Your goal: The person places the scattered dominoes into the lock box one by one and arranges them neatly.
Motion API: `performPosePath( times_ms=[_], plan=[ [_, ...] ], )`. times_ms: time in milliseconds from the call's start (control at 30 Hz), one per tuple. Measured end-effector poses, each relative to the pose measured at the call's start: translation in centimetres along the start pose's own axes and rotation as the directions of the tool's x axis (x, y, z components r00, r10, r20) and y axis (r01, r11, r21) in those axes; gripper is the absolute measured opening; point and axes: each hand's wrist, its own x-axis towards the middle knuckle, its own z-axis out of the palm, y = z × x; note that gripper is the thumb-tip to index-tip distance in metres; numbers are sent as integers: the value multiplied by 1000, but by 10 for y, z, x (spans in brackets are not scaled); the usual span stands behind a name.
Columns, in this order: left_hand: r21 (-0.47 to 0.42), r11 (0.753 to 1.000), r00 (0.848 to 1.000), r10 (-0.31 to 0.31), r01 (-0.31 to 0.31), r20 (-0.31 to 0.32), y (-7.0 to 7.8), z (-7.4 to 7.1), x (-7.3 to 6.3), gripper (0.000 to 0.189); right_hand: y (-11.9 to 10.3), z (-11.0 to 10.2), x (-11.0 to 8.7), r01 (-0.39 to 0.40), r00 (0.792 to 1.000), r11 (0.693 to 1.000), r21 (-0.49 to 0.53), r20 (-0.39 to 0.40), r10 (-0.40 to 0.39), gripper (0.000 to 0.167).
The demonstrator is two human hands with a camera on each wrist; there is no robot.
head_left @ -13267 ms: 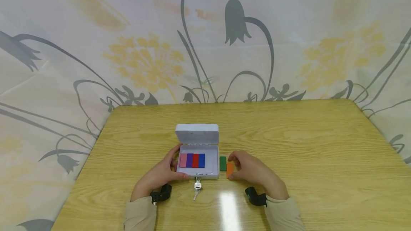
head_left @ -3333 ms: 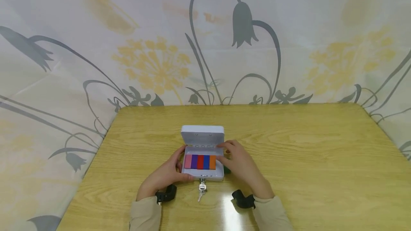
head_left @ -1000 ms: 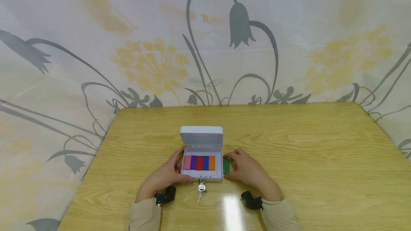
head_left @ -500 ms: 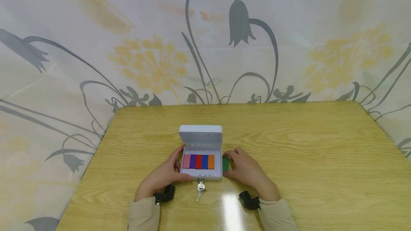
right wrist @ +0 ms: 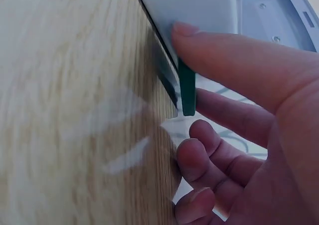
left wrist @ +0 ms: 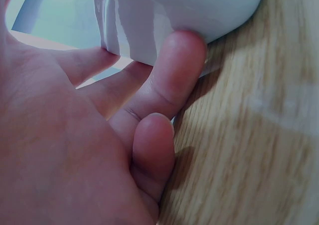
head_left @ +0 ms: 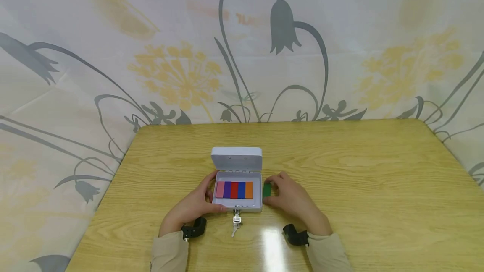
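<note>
A small white cash box [head_left: 258, 190] stands on the table with its lid [head_left: 236, 151] raised. Side by side on its floor lie a pink block [head_left: 220, 189], a purple block [head_left: 227, 189], a red block [head_left: 234, 190], a blue block [head_left: 241, 190] and an orange block [head_left: 248, 190]. My left hand [head_left: 190, 205] holds the box by its left side, thumb at the front corner. Just off the box's right wall, my right hand [head_left: 293, 196] pinches a green block [right wrist: 187, 90] between thumb and fingers. In the right wrist view this block appears raised off the wood.
Keys [head_left: 236, 222] hang from the lock at the front of the box and reach down toward the wooden table [head_left: 359, 171]. A patterned cloth [head_left: 242, 45] rises behind the table's far edge. Each wrist wears a black camera mount [head_left: 295, 235].
Earlier, the right hand set the orange block in the box beside the blue one. Since then it has grasped the green block on the table and lifted it slightly. The left hand keeps its hold.
</note>
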Motion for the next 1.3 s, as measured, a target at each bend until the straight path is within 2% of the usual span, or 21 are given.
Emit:
performPosePath(
  times_ms=[233,867,1300],
  plan=[
    [1,1000,1000,-6,6,-3,1,0,0,99,0,-3,1,-13,999,998,68,-31,15,44],
    [4,1000,1000,-2,2,-10,0,0,-1,101,-3,-7,2,17,996,994,112,-87,-7,45],
    [16,1000,1000,-13,13,-3,2,0,0,100,-6,-7,1,36,994,983,178,-105,-18,43]
  ],
)
